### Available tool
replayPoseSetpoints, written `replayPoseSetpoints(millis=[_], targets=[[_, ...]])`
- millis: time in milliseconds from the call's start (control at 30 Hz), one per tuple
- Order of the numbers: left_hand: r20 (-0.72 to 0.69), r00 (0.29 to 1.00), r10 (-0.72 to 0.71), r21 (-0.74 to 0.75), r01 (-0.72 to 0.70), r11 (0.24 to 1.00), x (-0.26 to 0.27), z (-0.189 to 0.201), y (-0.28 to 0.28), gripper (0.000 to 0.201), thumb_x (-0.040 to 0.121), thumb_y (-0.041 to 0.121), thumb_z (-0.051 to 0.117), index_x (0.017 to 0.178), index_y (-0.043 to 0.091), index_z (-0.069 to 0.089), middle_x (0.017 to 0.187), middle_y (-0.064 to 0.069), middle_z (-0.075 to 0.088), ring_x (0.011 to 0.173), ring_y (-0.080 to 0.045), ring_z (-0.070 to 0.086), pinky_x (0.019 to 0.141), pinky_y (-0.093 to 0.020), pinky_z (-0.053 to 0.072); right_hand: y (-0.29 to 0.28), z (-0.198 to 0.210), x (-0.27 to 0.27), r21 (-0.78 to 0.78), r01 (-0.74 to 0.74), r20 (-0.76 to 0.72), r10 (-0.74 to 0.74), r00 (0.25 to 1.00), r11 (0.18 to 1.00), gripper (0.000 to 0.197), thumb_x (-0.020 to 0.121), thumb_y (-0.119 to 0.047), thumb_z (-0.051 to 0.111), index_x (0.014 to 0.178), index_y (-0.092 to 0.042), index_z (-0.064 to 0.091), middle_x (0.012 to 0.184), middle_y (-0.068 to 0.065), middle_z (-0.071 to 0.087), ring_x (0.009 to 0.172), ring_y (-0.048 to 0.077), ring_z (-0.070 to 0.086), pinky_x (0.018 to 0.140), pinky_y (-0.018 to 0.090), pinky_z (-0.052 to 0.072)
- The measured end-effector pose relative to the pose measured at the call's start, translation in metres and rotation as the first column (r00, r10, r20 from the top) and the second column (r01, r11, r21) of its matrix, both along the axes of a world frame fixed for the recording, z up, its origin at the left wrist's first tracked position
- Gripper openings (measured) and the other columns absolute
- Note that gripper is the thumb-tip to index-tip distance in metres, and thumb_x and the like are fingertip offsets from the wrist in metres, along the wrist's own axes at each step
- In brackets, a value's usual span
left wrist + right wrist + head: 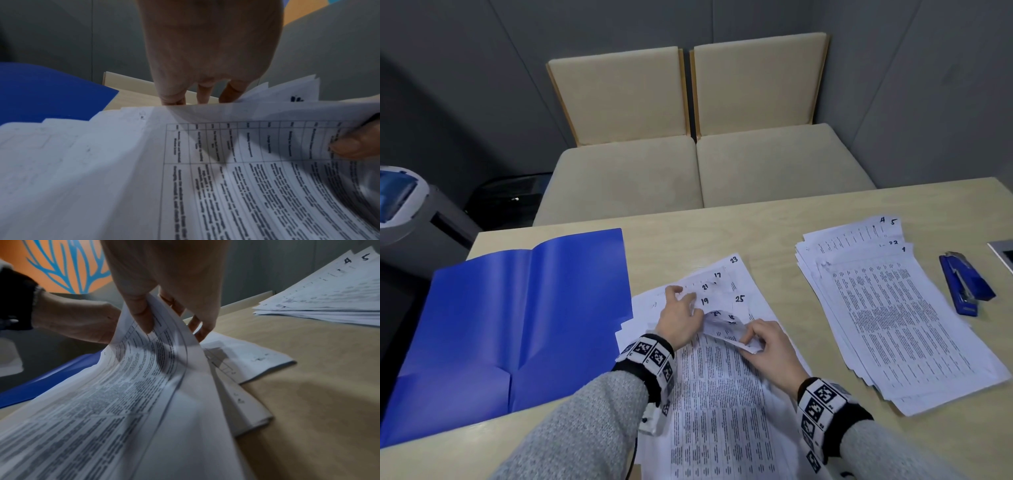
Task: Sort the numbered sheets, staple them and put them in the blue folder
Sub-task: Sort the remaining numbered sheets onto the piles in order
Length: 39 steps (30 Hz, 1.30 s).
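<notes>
A blue folder (517,325) lies open on the left of the table. Beside it is a fanned pile of numbered sheets (722,411), showing 23, 17, 21, 19 and 25 at the corners. My left hand (683,301) has its fingertips (174,100) down on the spread top edges. My right hand (748,339) pinches the curled-up corner of the top sheets (156,353) between thumb (141,313) and fingers, lifting them off the pile. A second pile of sheets (893,325), with 4, 5 and 1 showing, lies to the right. The blue stapler (965,284) is beyond it.
The pale wooden table (774,222) has bare room between the two piles. A metal inset (1003,253) sits at its right edge. Two beige padded seats (698,171) stand across the table. A grey machine (404,205) stands at the far left.
</notes>
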<state>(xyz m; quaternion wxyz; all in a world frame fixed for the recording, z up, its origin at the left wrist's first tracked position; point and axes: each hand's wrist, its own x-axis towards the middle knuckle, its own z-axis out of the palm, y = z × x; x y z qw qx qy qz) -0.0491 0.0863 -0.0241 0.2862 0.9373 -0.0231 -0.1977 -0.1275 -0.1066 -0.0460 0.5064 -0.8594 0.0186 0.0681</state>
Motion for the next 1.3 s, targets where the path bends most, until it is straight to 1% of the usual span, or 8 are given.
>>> replayPoseSetpoints(millis=[167,333,600,767,933,1067,1167,1300], targets=[[0.024,1.0,-0.009,-0.003,0.009,1.0,0.006,0.003,0.004,0.037,0.09,0.031,0.048,0.119,0.009,0.054,0.13,-0.008,0.029,0.099,-0.027,0.055,0.094,-0.036,0.044,0.0,0.001,0.001,-0.014,0.001,-0.027,-0.002,1.0,1.0,0.027,0.074,-0.011,0.075,0.068,-0.027,0.053,0.085,-0.011,0.059,0.092,-0.004,0.043,0.068,0.013,0.028],[0.159,0.971,-0.179,0.2,0.146,0.969,0.004,0.0,0.009,0.056,0.076,0.049,0.03,0.107,0.012,0.059,0.138,-0.002,0.038,0.125,-0.024,0.031,0.097,-0.038,0.036,-0.001,0.001,0.002,-0.028,-0.005,-0.023,0.005,1.0,1.0,0.025,0.074,-0.008,0.074,0.07,-0.022,0.054,0.084,-0.009,0.058,0.092,-0.002,0.044,0.066,0.009,0.028],[0.309,0.935,-0.175,0.053,0.167,0.985,-0.015,-0.015,0.014,0.022,0.091,0.022,0.047,0.097,0.009,0.064,0.141,-0.007,0.047,0.123,-0.022,0.048,0.098,-0.03,0.04,0.001,0.003,0.003,-0.036,-0.006,-0.036,0.004,0.999,0.999,0.032,0.072,-0.005,0.073,0.066,-0.026,0.05,0.082,-0.015,0.058,0.088,-0.003,0.043,0.066,0.008,0.029],[0.401,0.9,-0.172,-0.028,0.199,0.98,-0.018,-0.008,0.015,0.036,0.089,0.031,0.037,0.099,0.009,0.064,0.106,-0.003,0.06,0.097,-0.019,0.055,0.089,-0.036,0.046,0.003,0.001,0.006,-0.039,0.004,-0.049,-0.006,0.999,0.999,0.022,0.073,-0.008,0.074,0.07,-0.019,0.055,0.08,-0.014,0.057,0.086,0.001,0.044,0.064,0.009,0.028],[0.227,0.953,0.2,-0.326,-0.12,0.938,0.002,0.008,0.004,0.013,0.098,0.023,0.036,0.105,0.017,0.045,0.097,-0.001,0.061,0.087,-0.017,0.057,0.074,-0.031,0.041,0.002,0.001,0.006,-0.026,0.015,-0.061,-0.017,0.998,1.0,0.02,0.074,-0.013,0.076,0.071,-0.018,0.057,0.08,-0.012,0.056,0.088,0.003,0.045,0.064,0.011,0.028],[0.039,0.999,0.025,-0.147,-0.019,0.989,0.04,0.007,0.001,0.026,0.09,0.019,0.054,0.115,0.015,0.056,0.108,-0.003,0.058,0.097,-0.018,0.057,0.084,-0.03,0.046,0.003,0.005,0.007,0.031,0.056,-0.104,-0.052,0.993,0.998,0.023,0.075,-0.012,0.075,0.068,-0.021,0.055,0.083,-0.006,0.06,0.086,0.01,0.051,0.066,0.016,0.033],[-0.076,0.995,-0.065,-0.077,0.059,0.995,0.053,0.01,-0.002,0.011,0.086,0.023,0.061,0.093,0.017,0.065,0.084,-0.001,0.061,0.079,-0.019,0.056,0.067,-0.025,0.044,0.003,0.012,0.01,0.153,0.12,-0.218,-0.084,0.972,0.981,0.012,0.081,-0.009,0.07,0.075,-0.012,0.06,0.084,0.001,0.064,0.077,0.018,0.058,0.066,0.026,0.044],[0.21,0.959,-0.189,0.153,0.158,0.975,0.051,0.014,-0.003,0.026,0.09,0.027,0.056,0.066,0.016,0.057,0.064,-0.002,0.057,0.068,-0.024,0.052,0.056,-0.026,0.037,-0.007,-0.007,0.015,0.121,0.119,-0.272,-0.082,0.959,0.985,0.055,0.075,-0.05,0.061,0.113,-0.01,0.064,0.117,0.008,0.065,0.113,0.021,0.058,0.102,0.044,0.043]])
